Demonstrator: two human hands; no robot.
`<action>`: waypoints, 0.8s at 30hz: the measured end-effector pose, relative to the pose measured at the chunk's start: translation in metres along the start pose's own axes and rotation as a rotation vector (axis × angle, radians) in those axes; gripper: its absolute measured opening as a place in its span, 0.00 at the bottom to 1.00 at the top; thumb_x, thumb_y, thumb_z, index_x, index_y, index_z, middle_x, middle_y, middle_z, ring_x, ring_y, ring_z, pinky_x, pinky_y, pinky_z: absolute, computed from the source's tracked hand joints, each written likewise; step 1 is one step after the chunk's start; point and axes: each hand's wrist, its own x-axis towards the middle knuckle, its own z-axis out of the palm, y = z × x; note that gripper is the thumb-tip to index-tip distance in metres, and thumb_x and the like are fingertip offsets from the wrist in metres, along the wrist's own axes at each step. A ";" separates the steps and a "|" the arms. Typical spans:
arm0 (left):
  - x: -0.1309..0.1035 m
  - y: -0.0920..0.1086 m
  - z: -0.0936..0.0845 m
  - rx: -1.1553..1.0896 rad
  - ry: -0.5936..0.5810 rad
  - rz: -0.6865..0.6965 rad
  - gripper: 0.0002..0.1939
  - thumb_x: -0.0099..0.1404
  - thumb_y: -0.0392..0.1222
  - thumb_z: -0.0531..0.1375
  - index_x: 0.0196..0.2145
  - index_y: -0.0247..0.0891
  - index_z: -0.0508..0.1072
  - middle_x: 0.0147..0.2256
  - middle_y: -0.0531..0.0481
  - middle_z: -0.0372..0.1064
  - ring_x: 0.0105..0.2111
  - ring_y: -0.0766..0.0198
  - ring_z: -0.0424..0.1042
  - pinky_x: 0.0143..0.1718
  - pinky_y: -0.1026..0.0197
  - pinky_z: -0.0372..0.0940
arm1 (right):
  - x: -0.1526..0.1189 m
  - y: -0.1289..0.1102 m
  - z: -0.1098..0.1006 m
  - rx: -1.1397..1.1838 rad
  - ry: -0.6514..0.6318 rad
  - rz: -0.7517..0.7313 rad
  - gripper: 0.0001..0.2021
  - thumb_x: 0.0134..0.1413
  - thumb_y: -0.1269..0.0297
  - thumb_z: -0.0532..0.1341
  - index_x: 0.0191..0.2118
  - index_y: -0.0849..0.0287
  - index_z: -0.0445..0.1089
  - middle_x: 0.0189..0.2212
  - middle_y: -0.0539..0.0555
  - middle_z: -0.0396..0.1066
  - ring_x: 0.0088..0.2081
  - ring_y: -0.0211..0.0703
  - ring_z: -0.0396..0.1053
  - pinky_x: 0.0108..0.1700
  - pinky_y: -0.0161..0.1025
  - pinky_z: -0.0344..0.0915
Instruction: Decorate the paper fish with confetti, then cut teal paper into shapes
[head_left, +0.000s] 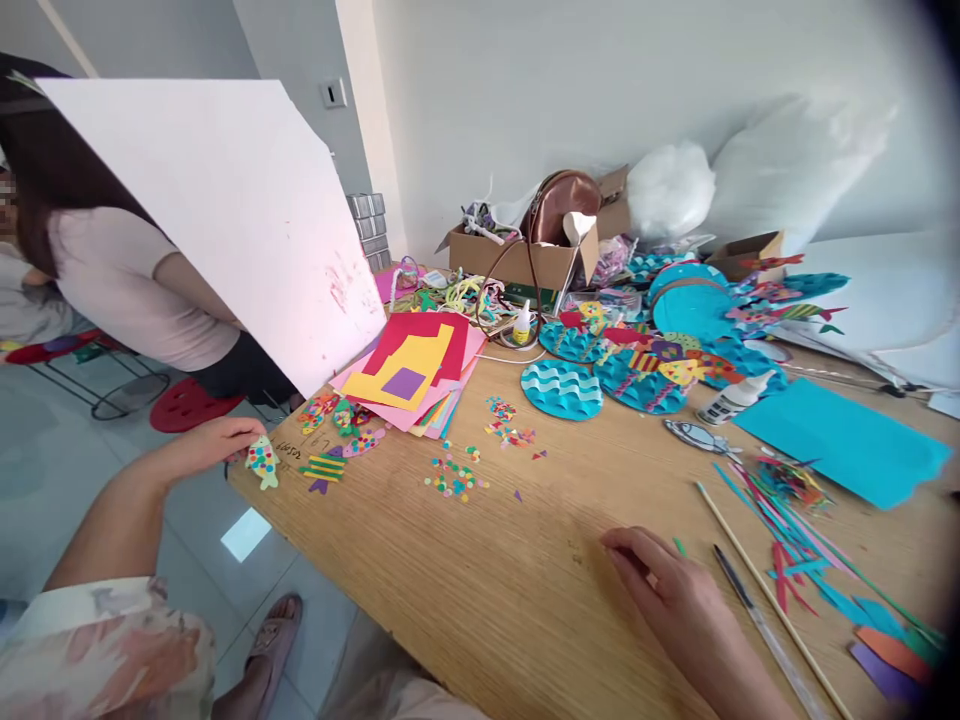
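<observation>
At the table's left edge, my left hand (229,445) pinches a pale green paper fish (262,462) covered in coloured dots. Just right of it lie a green-and-yellow striped paper fish (324,467) and a pink dotted one (365,442). My right hand (667,580) rests on the wooden tabletop, its fingers curled together; whatever they may hold is hidden. A small green bit (679,546) shows behind its knuckles. Beside that hand lie a pen (750,605) and a thin wooden stick (765,590). Small coloured paper dots (454,478) are scattered mid-table.
Stacked coloured paper (409,365) lies behind the dots. Further back are a glue bottle (522,324), blue wavy discs (562,388) and a cardboard box (487,252). Another glue bottle (736,398) and blue card (844,440) lie right. A white board (225,200) stands left, near another person (142,270).
</observation>
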 end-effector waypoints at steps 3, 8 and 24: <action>0.009 0.007 0.003 0.089 -0.121 0.126 0.12 0.54 0.43 0.50 0.23 0.37 0.70 0.23 0.56 0.67 0.28 0.64 0.65 0.31 0.68 0.60 | 0.002 -0.002 0.000 -0.001 0.006 -0.014 0.11 0.54 0.64 0.49 0.30 0.56 0.68 0.27 0.53 0.72 0.27 0.40 0.71 0.29 0.34 0.66; 0.029 0.012 0.020 0.273 -0.118 0.255 0.11 0.58 0.37 0.47 0.27 0.37 0.69 0.28 0.53 0.65 0.32 0.63 0.64 0.35 0.66 0.58 | 0.002 -0.002 0.000 -0.005 -0.006 -0.009 0.11 0.54 0.64 0.49 0.29 0.57 0.68 0.27 0.53 0.73 0.28 0.41 0.71 0.29 0.34 0.66; 0.039 0.014 0.036 0.559 -0.022 0.353 0.13 0.58 0.37 0.46 0.27 0.39 0.70 0.29 0.47 0.65 0.33 0.56 0.66 0.32 0.61 0.57 | 0.002 -0.003 0.003 -0.014 -0.083 0.028 0.11 0.55 0.63 0.49 0.29 0.57 0.67 0.26 0.53 0.72 0.28 0.40 0.70 0.30 0.35 0.66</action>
